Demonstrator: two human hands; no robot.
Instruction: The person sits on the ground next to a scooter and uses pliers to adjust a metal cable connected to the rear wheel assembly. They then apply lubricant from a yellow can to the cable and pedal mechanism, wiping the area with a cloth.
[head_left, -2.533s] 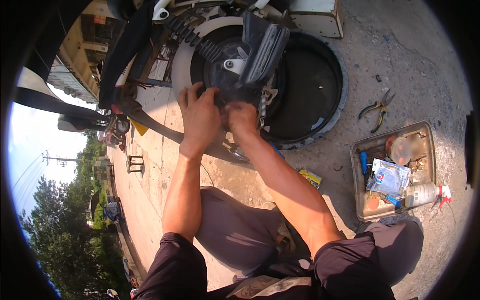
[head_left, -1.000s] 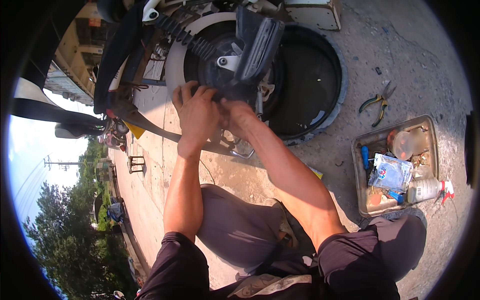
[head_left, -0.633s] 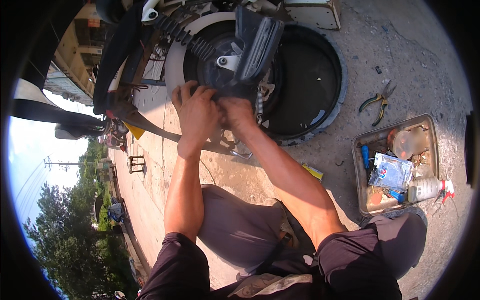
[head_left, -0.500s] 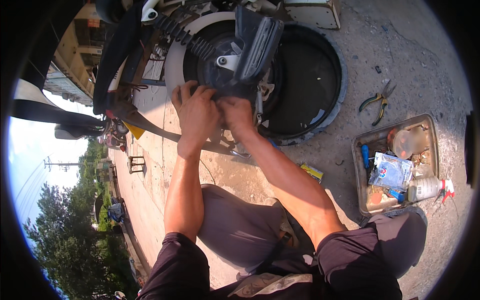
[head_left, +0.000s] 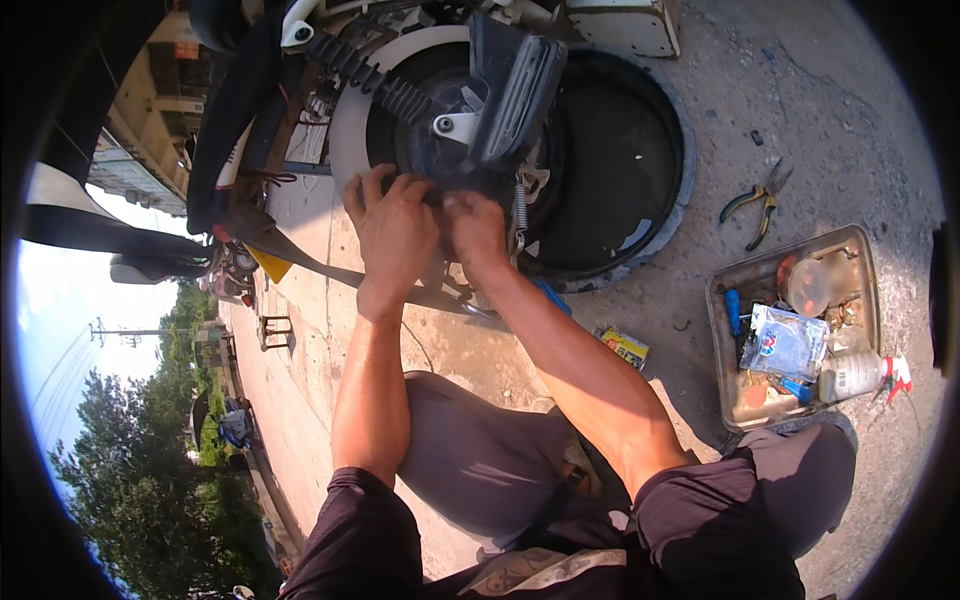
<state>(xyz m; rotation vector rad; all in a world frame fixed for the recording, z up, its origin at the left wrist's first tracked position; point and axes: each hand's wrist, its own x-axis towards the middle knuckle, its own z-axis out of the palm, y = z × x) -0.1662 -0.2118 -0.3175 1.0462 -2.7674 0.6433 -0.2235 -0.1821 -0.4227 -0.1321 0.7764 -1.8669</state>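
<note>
My left hand [head_left: 396, 232] rests against the dark hub side of a motorbike's wheel [head_left: 350, 130], fingers bent and spread apart. Close beside it, my right hand [head_left: 476, 232] is closed, its fingertips tucked under the dark casing; what they hold is hidden. Above the hands are a black ribbed cover [head_left: 520, 100], a black coil shock absorber [head_left: 365, 75] and a light metal bracket [head_left: 457, 126]. A thin coil spring [head_left: 520, 208] hangs just right of my right hand. Behind the wheel lies a round black tub [head_left: 685, 170] with a dark inside.
Pliers with green-and-yellow handles [head_left: 759, 204] lie on the concrete. At the right, a metal tray [head_left: 716, 330] holds a blue-handled tool, a plastic packet, and a white spray bottle [head_left: 850, 376]. A small yellow box [head_left: 625, 347] lies near my right forearm. A small stool [head_left: 274, 331] stands at the left.
My right hand's fingers have shifted slightly at the casing. My left hand stays nearly where it was. The whole view has moved very slightly.
</note>
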